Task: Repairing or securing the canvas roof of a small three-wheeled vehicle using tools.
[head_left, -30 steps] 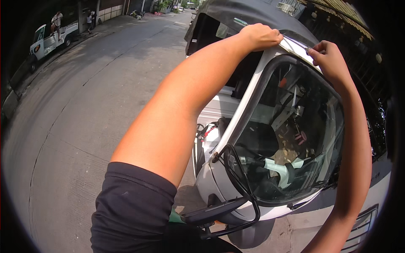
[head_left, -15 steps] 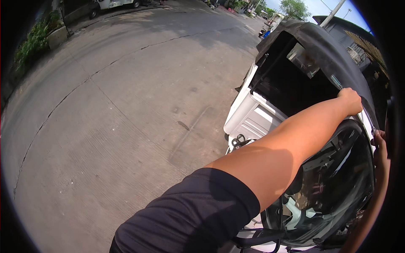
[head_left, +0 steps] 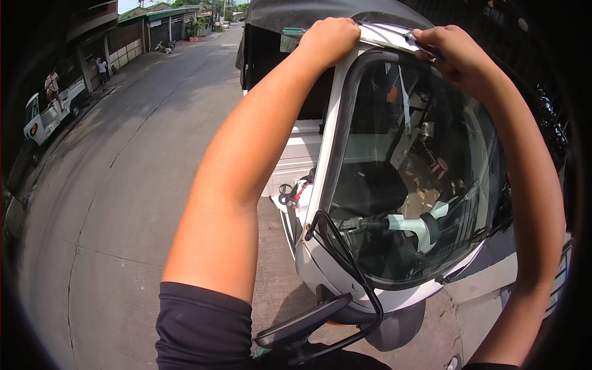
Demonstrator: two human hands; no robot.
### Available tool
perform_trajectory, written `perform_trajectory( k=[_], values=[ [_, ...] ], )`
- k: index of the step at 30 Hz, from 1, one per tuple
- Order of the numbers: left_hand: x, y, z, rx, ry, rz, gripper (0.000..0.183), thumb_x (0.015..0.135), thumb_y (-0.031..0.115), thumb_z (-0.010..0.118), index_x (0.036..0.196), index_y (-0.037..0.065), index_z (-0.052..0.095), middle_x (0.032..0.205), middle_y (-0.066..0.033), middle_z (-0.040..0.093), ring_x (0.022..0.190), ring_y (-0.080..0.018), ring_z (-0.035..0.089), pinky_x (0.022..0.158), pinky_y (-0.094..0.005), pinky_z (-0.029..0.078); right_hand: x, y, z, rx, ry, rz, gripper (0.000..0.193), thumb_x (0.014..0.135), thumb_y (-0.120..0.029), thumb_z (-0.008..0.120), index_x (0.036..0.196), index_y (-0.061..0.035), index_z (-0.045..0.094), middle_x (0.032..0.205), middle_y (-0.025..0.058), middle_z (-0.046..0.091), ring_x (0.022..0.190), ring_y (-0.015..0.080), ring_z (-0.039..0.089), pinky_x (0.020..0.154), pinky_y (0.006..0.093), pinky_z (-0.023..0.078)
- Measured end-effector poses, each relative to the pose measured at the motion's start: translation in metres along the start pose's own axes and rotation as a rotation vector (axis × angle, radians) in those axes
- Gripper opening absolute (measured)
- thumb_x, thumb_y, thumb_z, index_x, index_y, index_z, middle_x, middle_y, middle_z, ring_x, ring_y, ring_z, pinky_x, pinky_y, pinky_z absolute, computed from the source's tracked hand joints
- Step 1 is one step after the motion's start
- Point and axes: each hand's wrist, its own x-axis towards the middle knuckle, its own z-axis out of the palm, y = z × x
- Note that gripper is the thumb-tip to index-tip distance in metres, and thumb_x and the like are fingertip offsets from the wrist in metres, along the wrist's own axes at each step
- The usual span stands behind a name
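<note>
A white three-wheeled vehicle stands before me, its large windshield point(head_left: 376, 148) set in a black rubber seal. My left hand point(head_left: 333, 40) is closed at the roof edge above the windshield's upper left corner, next to the dark roof cover point(head_left: 394, 7). Farther right along the white strip point(head_left: 385, 36) over the glass, my right hand point(head_left: 459, 55) is closed on a slim dark object point(head_left: 430, 49). Its tip meets the strip; its kind is unclear. Through the glass show a pale handlebar cover point(head_left: 410, 227) and a dark seat point(head_left: 370, 188).
A black side mirror point(head_left: 305, 320) on a bent arm sticks out near my body. Black and red straps point(head_left: 295, 192) lie by the side opening. The paved road point(head_left: 142, 203) runs along the left, where a small white truck point(head_left: 55, 105) and people stand at the far side.
My view has swung right and now faces the windshield squarely. Both hands remain at the roof edge; my right hand, partly visible before, is now in full view with the dark object.
</note>
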Motion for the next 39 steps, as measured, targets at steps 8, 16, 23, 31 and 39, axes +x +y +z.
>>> perform_trajectory(
  k=[8,16,23,31,39],
  values=[
    [0.002,0.008,-0.007,-0.033,0.005,0.009,0.026,0.088,0.005,0.053,0.112,0.005,0.064,0.105,-0.0140,0.068,0.098,-0.0354,0.067,0.081,-0.0469,0.056,-0.007,-0.032,0.003,-1.240,0.180,-0.785,0.024,0.089,-0.021,0.061,0.100,-0.0012,0.067,0.081,0.0181,0.069,0.078,0.0348,0.068,0.071,0.0417,0.053],
    [-0.008,-0.024,-0.011,-0.145,0.094,0.029,0.034,0.088,0.009,0.056,0.121,0.006,0.062,0.103,-0.0202,0.067,0.095,-0.0393,0.066,0.082,-0.0472,0.053,-0.018,0.002,-0.018,-0.697,0.376,-0.423,0.032,0.092,-0.028,0.065,0.104,0.0015,0.068,0.087,0.0177,0.071,0.081,0.0313,0.068,0.074,0.0410,0.051],
    [-0.046,-0.008,-0.114,-1.730,0.430,-0.521,0.033,0.105,0.029,0.048,0.115,0.000,0.059,0.070,0.0011,0.042,0.058,-0.0065,0.037,0.050,-0.0239,0.031,-0.126,0.017,0.029,0.069,0.348,-0.280,0.032,0.092,-0.022,0.062,0.112,0.0033,0.059,0.081,0.0087,0.066,0.077,0.0153,0.061,0.076,0.0309,0.048],
    [-0.087,0.060,-0.133,-2.620,0.037,-0.509,0.036,0.107,0.034,0.041,0.123,0.004,0.053,0.080,0.0010,0.043,0.054,-0.0065,0.032,0.048,-0.0200,0.030,-0.123,-0.035,0.110,0.316,0.391,-0.553,0.020,0.085,-0.011,0.072,0.101,0.0010,0.070,0.075,0.0074,0.066,0.064,0.0143,0.059,0.061,0.0325,0.047],
    [-0.130,0.063,-0.118,-2.480,-0.550,-0.514,0.050,0.107,0.043,0.039,0.153,0.034,0.021,0.089,0.0005,0.047,0.054,-0.0052,0.026,0.047,-0.0208,0.025,-0.128,-0.040,0.112,-0.162,0.124,-0.483,0.015,0.079,0.003,0.068,0.093,0.0066,0.066,0.083,0.0115,0.060,0.073,0.0201,0.057,0.069,0.0333,0.045]
  ],
)
